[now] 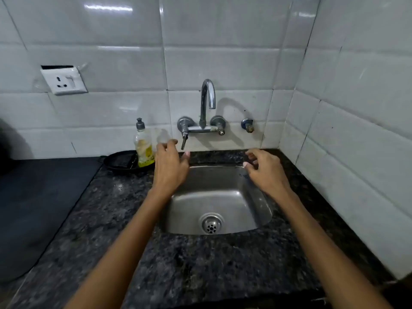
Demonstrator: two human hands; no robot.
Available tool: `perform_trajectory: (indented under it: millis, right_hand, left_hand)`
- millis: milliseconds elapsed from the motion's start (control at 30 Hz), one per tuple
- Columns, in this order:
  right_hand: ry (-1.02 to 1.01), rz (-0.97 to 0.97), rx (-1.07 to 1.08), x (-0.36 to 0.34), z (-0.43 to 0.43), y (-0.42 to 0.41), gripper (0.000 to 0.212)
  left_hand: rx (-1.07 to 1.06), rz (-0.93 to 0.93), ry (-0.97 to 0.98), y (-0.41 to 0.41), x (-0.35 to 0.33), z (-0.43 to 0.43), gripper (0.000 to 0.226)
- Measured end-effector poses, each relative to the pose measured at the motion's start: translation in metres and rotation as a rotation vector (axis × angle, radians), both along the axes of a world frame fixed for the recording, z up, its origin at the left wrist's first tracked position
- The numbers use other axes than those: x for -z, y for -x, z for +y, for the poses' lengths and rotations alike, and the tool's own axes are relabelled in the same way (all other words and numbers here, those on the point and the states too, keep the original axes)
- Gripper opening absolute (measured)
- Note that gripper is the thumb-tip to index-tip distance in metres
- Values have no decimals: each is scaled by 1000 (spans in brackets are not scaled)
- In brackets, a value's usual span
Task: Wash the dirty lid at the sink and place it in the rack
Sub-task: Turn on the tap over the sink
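Both my hands hover over the steel sink (256,210), which is dry with nothing in its basin. My left hand (170,166) is at the sink's back left corner with fingers spread and nothing in it. Its fingertips are just below the tap's left lever (184,139). A faint translucent object (162,134) is just behind those fingertips; I cannot tell what it is or whether they touch. My right hand (265,169) is over the back right corner, fingers loosely curled and apart, holding nothing. The tap spout (208,97) arches above and no water runs.
A dish soap bottle (143,146) stands left of the tap beside a black shallow dish (118,161) holding a scrub pad. Dark granite counter (200,264) surrounds the sink. A black mat (33,197) lies at left. White tiled walls close the back and right. A wall socket (64,81) sits upper left.
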State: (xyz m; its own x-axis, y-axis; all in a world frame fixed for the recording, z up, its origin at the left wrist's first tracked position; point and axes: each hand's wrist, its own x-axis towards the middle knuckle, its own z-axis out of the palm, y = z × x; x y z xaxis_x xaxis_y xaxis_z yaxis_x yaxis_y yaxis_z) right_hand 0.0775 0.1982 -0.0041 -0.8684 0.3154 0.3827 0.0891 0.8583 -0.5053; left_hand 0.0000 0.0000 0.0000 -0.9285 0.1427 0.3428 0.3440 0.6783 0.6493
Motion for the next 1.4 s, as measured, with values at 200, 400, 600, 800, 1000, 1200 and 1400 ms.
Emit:
perform_trajectory:
  millis: [200, 400, 600, 800, 1000, 1200, 1400]
  right_hand:
    - [138, -76, -8, 39, 27, 42, 31]
    - [222, -178, -85, 63, 82, 114, 33]
    - [261, -183, -99, 81, 96, 117, 31]
    - [334, -231, -96, 98, 112, 135, 32]
    - [388, -243, -89, 105, 116, 137, 30]
    - [371, -262, -126, 104, 112, 129, 31]
    - [361, -312, -295, 113, 67, 123, 21]
  left_hand:
    - [-6, -164, 29, 70, 30, 27, 44]
    - [-128, -291, 66, 171, 42, 84, 49]
    - [-208, -280, 61, 211, 53, 91, 51]
    - [-409, -227, 46, 227, 65, 106, 48]
    - [-364, -656, -971, 240, 67, 117, 44]
    - [-147, -903, -1034, 226, 69, 84, 55]
    - [-254, -901, -742, 176, 102, 30, 18]
